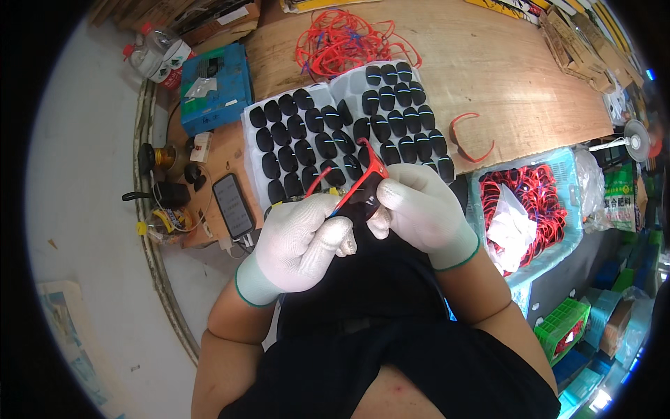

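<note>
Both my hands wear white knit gloves with green cuffs. Between them I hold a red sunglasses frame [372, 170] with a dark lens [364, 202] at its middle. My left hand [301, 241] is closed on the frame's left side, near a bluish-black part. My right hand [422, 207] pinches the right side by the lens, thumb on top. Fingertips cover part of the frame, so I cannot tell whether both lenses are seated. Just beyond, rows of dark lenses [296, 126] lie on white sheets [331, 91] on the wooden table.
A tangled heap of red frames [342, 45] lies at the back, and one red frame [457, 136] lies right of the lenses. A blue basket [576, 230] of red frames stands at the right. At left are a phone [233, 206], a blue box [234, 87] and bottles [150, 63].
</note>
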Motion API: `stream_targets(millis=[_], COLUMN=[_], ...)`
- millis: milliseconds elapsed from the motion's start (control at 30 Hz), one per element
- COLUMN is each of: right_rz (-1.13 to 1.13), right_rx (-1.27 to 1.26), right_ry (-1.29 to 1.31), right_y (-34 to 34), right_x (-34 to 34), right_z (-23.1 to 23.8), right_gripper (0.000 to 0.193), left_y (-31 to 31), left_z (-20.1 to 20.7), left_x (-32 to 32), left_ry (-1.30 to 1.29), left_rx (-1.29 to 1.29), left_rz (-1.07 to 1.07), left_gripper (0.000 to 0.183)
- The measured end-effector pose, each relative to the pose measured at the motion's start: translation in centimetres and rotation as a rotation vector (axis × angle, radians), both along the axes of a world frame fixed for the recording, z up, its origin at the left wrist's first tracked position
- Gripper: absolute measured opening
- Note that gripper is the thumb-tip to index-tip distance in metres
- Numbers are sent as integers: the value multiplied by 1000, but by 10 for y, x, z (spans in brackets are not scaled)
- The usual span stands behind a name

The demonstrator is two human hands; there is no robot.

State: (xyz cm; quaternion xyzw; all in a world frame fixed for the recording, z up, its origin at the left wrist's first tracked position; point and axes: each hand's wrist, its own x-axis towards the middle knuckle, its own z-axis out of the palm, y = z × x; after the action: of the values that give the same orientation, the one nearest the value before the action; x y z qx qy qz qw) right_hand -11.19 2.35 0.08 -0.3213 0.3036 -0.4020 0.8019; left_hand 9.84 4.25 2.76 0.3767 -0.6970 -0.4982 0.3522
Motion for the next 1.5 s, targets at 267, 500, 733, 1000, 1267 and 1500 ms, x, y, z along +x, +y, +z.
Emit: stream_targets(millis=[267,500,733,1000,1267,1500], right_rz=[-69,-66,24,52,-6,261], right_rx=[14,-225,-235,-334,-340,-1210], right_ry=[81,262,279,418,532,675], right_y=[4,4,-2,-11,-28,-61], right_x=[2,2,0,-11,-12,-37], right_z=[9,26,29,30,24,11], right_gripper=[21,13,14,21,19,27], left_y=[-4,-10,-14,-21,-48,-75], left_z=[-1,8,20,15,11,7], left_x=[-3,-8,-13,-18,-21,-8], left_ry=[-44,75,-117,-138,-182,-271], left_rx=[-51,192,-117,-349,-346,-197], left_rz=[65,104,77,39,57,-466], left_gripper=[20,30,33,32,31,31])
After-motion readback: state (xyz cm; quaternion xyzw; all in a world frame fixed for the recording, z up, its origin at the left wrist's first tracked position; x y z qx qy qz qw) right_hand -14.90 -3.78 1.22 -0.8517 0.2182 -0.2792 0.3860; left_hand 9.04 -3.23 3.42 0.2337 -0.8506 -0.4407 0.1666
